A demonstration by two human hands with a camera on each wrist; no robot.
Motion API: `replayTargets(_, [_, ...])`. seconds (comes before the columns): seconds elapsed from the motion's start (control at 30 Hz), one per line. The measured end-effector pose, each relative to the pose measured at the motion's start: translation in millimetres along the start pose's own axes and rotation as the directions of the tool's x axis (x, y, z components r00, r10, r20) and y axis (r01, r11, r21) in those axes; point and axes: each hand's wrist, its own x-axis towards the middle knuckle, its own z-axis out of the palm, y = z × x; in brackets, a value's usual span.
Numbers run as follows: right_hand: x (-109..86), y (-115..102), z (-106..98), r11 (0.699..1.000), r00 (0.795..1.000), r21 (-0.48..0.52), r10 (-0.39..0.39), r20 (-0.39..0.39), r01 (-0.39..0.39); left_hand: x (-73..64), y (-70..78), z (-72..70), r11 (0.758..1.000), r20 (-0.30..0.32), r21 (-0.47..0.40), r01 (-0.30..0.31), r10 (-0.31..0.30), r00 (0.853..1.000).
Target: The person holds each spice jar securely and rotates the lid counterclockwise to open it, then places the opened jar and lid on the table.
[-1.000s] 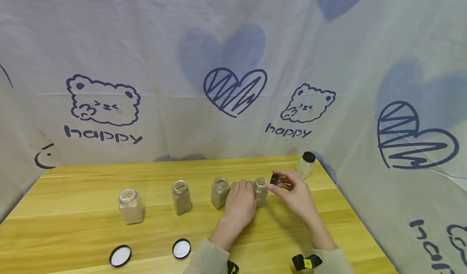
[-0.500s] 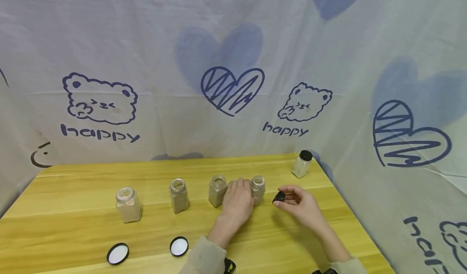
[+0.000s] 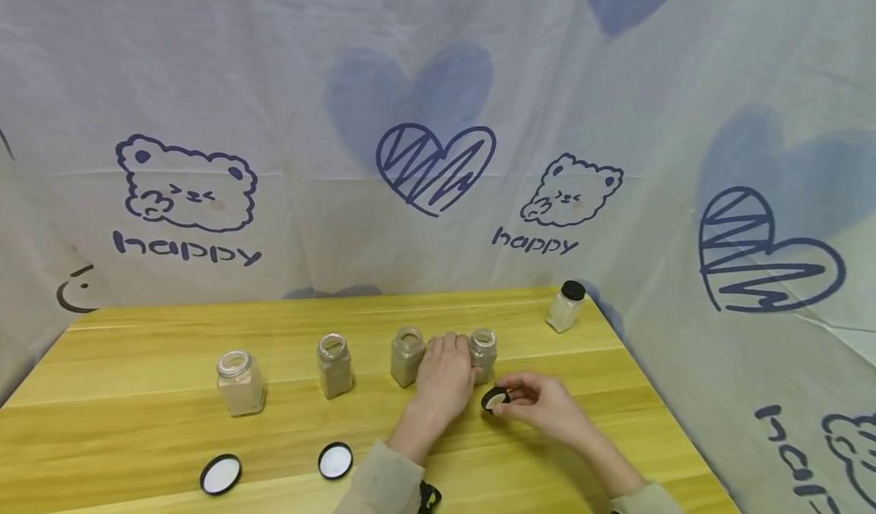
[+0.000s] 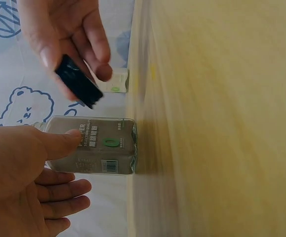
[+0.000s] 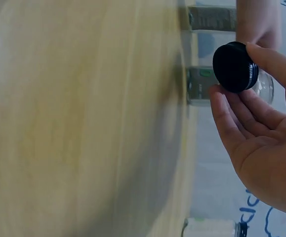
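My left hand (image 3: 445, 377) holds an open glass jar (image 3: 484, 354) of grey-brown powder, which stands upright on the table. In the left wrist view the thumb lies across the jar's printed label (image 4: 96, 140). Between thumb and fingers, my right hand (image 3: 547, 409) pinches a black screw lid (image 3: 496, 400). The lid is off the jar, in front of it and tilted, its pale inside showing in the head view. From the right wrist, the lid's black top (image 5: 231, 66) is visible. Just left of my left hand stands another open powder jar (image 3: 408, 356).
Farther left stand two more open jars, one narrow (image 3: 335, 366) and one wider (image 3: 241, 385). Two black lids, a left one (image 3: 221, 474) and a right one (image 3: 335, 461), lie inside-up near the front. A capped jar (image 3: 565, 309) of white contents stands at the back right of the wooden table (image 3: 137, 415).
My right hand has carried the lid away from the jar's mouth, down and toward me, and turned it so its pale inside shows. My left hand keeps its hold on the jar.
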Motion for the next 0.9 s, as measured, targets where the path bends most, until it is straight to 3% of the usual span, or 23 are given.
replayTargets(0.47, [5.4,9,13,0.984,0.993,-0.166,-0.043,0.107,0.061,-0.9,-0.9,0.0,1.000,0.001,0.001,-0.007,0.007,1.000])
replayTargets(0.9, [3.6,6,21,0.940,0.981,-0.301,-0.116,0.155,0.159,-0.6,-1.3,0.0,1.000,-0.008,0.015,-0.008,0.008,1.000])
